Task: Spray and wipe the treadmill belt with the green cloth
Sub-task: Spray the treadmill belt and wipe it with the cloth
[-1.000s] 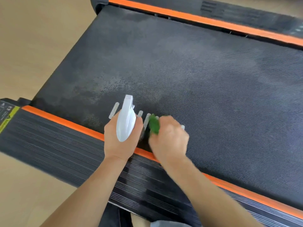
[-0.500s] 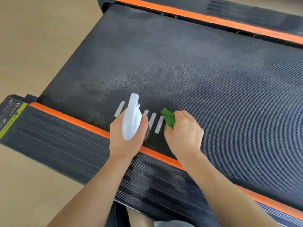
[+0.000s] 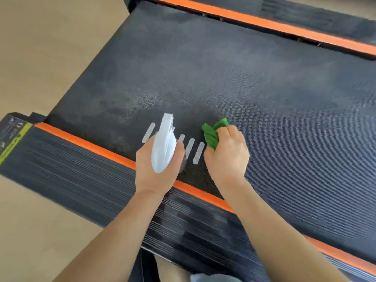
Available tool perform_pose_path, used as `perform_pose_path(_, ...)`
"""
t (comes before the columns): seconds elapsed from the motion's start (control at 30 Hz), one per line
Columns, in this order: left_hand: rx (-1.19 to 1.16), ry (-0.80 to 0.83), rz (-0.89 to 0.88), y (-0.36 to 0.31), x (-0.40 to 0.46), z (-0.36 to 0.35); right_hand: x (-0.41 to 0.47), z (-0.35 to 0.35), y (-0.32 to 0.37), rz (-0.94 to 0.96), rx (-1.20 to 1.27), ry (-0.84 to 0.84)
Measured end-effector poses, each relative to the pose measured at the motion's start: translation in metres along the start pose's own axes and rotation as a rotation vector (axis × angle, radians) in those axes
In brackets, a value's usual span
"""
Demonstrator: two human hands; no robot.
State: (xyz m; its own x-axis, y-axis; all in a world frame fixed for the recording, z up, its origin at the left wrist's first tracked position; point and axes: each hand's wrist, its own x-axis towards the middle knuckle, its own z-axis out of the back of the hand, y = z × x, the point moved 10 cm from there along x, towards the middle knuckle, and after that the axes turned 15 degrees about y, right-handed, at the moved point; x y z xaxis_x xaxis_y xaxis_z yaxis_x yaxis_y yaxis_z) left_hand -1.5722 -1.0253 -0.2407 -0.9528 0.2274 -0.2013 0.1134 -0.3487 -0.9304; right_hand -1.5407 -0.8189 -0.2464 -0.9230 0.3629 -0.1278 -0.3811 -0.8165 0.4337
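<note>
The black textured treadmill belt (image 3: 254, 94) fills most of the view, with damp, mottled patches near its left part. My left hand (image 3: 154, 169) grips a white spray bottle (image 3: 163, 143), nozzle pointing away over the belt. My right hand (image 3: 226, 153) holds a bunched green cloth (image 3: 212, 133) against the belt, just right of several short white stripes (image 3: 193, 149) printed on it. Most of the cloth is hidden under my fingers.
An orange-edged black side rail (image 3: 81, 176) runs along the near side of the belt, and another orange-edged rail (image 3: 284, 25) along the far side. A yellow-green warning label (image 3: 14, 143) sits at the rail's left end. Beige floor (image 3: 40, 47) lies to the left.
My right hand has slid the green cloth to the right and slightly away across the belt, uncovering the white stripes. The left hand still holds the spray bottle in about the same place.
</note>
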Motion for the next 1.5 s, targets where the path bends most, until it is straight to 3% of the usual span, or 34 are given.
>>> perform_pose_path(0.13, 0.009, -0.003, -0.026, -0.004, 0.000, 0.000, -0.025, -0.001, 0.008, 0.031, 0.159, 0.053)
perform_pose_path(0.23, 0.010, -0.008, -0.026, -0.002, 0.001, 0.001, -0.044, -0.002, 0.010, 0.079, 0.398, 0.239)
perform_pose_path(0.27, 0.016, -0.007, -0.025, -0.002, 0.000, 0.001, -0.036, 0.011, -0.002, 0.034, 0.500, 0.219)
perform_pose_path(0.33, 0.031, -0.002, -0.028, -0.003, 0.000, 0.002, -0.011, 0.059, -0.035, -0.064, 0.622, -0.055)
perform_pose_path(0.4, 0.033, -0.003, -0.039, -0.005, -0.001, 0.002, 0.011, 0.086, -0.053, -0.124, 0.591, -0.256)
perform_pose_path(0.53, 0.048, -0.006, -0.031, -0.004, -0.001, 0.003, 0.025, 0.022, -0.016, 0.003, 0.140, 0.029)
perform_pose_path(0.6, 0.048, -0.008, -0.043, -0.005, -0.002, 0.003, 0.020, 0.012, -0.002, 0.078, -0.019, 0.048)
perform_pose_path(0.73, 0.056, -0.006, -0.043, -0.007, -0.003, 0.002, 0.029, 0.021, -0.013, 0.048, -0.100, 0.070)
perform_pose_path(0.87, 0.048, -0.001, -0.028, -0.005, -0.003, 0.001, 0.031, 0.022, 0.004, 0.245, -0.191, 0.029)
perform_pose_path(1.1, 0.029, 0.009, -0.063, -0.009, -0.001, -0.001, -0.008, 0.007, 0.010, 0.138, -0.076, 0.051)
perform_pose_path(1.2, 0.005, 0.007, -0.041, -0.006, 0.000, -0.001, -0.033, -0.011, 0.016, 0.159, 0.135, 0.253)
perform_pose_path(1.27, -0.010, 0.008, -0.033, -0.001, 0.000, -0.001, -0.032, -0.005, 0.005, 0.083, 0.402, 0.409)
perform_pose_path(1.3, -0.010, 0.007, -0.041, -0.002, 0.000, -0.001, -0.025, 0.010, 0.000, 0.053, 0.491, 0.382)
perform_pose_path(1.4, 0.002, 0.003, -0.031, -0.002, -0.002, 0.000, 0.011, 0.070, -0.030, -0.007, 0.484, 0.016)
perform_pose_path(1.43, 0.007, 0.007, -0.026, 0.000, -0.002, -0.001, 0.020, 0.076, -0.033, -0.013, 0.398, -0.031)
perform_pose_path(1.5, 0.007, 0.009, -0.018, 0.000, -0.003, -0.001, 0.031, 0.047, -0.029, -0.004, 0.219, 0.058)
